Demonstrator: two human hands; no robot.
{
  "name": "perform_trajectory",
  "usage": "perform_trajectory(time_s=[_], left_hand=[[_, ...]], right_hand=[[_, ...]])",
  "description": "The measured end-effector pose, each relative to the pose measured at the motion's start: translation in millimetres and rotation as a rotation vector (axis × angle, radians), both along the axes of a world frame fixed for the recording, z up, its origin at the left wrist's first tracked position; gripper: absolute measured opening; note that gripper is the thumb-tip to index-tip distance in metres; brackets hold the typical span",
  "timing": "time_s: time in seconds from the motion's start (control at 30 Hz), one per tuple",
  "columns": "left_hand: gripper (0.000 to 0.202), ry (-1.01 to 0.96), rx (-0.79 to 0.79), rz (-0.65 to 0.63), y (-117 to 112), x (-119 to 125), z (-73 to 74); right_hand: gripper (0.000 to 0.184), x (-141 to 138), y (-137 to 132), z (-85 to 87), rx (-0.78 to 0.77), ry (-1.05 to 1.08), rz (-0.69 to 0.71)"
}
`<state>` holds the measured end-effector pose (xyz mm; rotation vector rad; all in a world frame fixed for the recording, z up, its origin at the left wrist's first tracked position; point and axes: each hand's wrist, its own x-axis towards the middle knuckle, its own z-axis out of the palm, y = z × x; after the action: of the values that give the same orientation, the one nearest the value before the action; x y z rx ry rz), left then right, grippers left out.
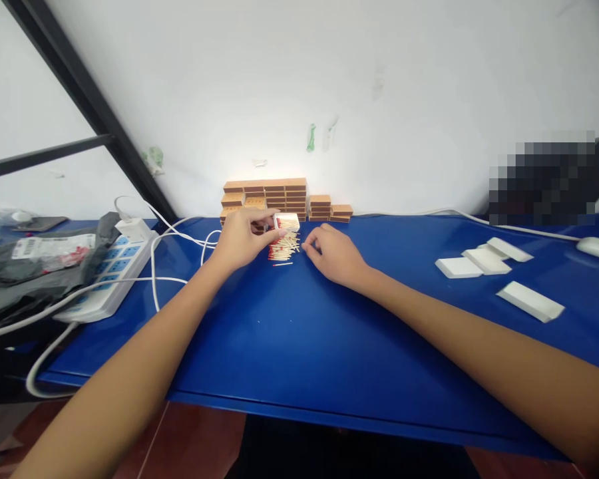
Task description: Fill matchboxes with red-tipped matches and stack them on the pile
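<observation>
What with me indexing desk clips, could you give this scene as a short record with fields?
Left hand: holding a tray with matches in it
Right hand: fingers curled, beside the loose matches; grip unclear
Loose matches: heaped on the table, red heads mostly at the left
Boxes: stacked at the foot of the wall, behind the matches
White pieces: several at the right, some overlapping
Power strip: at the left, with white cables nearby
</observation>
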<state>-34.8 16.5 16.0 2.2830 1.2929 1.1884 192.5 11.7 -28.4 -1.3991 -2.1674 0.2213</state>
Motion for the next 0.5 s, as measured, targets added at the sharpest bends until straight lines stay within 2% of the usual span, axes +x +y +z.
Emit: perform_trajectory(time_s=[0.13, 0.27, 0.37, 0.5], left_hand=[[0.04, 0.008, 0.014, -0.014, -0.9, 0.6, 0.6], [0.045, 0.004, 0.026, -0.009, 0.9, 0.4, -1.4], [0.049, -0.003, 0.035, -0.005, 1.0, 0.5, -0.9], [0.042, 0.011, 0.021, -0.01, -2.6, 2.1, 3.3]], right_hand=[[0.008, -1.4, -1.9, 0.0, 0.05, 0.064, 0.026], [0.017, -1.8, -3.5, -1.2, 0.115, 0.024, 0.123], [0.011, -1.1, -2.1, -3.1, 0.118, -0.011, 0.145], [0.005, -1.8, 0.0, -4.8, 0.108, -0.015, 0.143]])
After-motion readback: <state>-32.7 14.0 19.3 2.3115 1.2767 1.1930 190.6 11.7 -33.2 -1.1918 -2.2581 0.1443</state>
